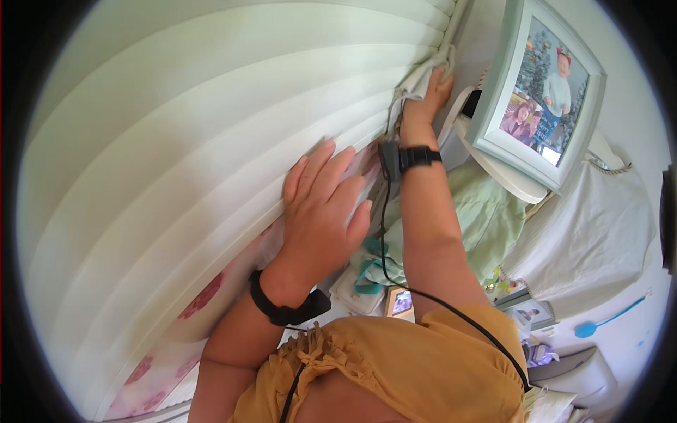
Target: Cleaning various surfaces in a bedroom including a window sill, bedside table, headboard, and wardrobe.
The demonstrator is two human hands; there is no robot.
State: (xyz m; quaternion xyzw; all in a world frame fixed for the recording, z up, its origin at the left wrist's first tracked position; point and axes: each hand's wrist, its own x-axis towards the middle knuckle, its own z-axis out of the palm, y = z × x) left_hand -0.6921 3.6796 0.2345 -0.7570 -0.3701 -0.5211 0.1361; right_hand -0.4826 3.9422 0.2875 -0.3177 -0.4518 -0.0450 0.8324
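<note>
A large white panel with broad curved ridges (pixel 211 106) fills the left and upper part of the head view. My left hand (pixel 317 204) lies on its lower part, fingers stretched out and slightly apart, holding nothing. My right hand (pixel 429 102) reaches far forward to the panel's right end. It grips a crumpled whitish cloth (pixel 417 81), which is pressed along the panel's edge. Part of the cloth and some of the fingers are hidden. Black straps with small devices sit on both wrists, and a black cable (pixel 384 247) hangs from the right one.
Close to my right forearm, a pale-framed photo (pixel 486 134) stands on a white rounded shelf (pixel 511 180). Light green cloth (pixel 486 211) and a white cloth (pixel 585 240) hang below it. Pink-flowered fabric (pixel 204 296) runs under the panel. A smaller framed photo (pixel 400 303) is lower down.
</note>
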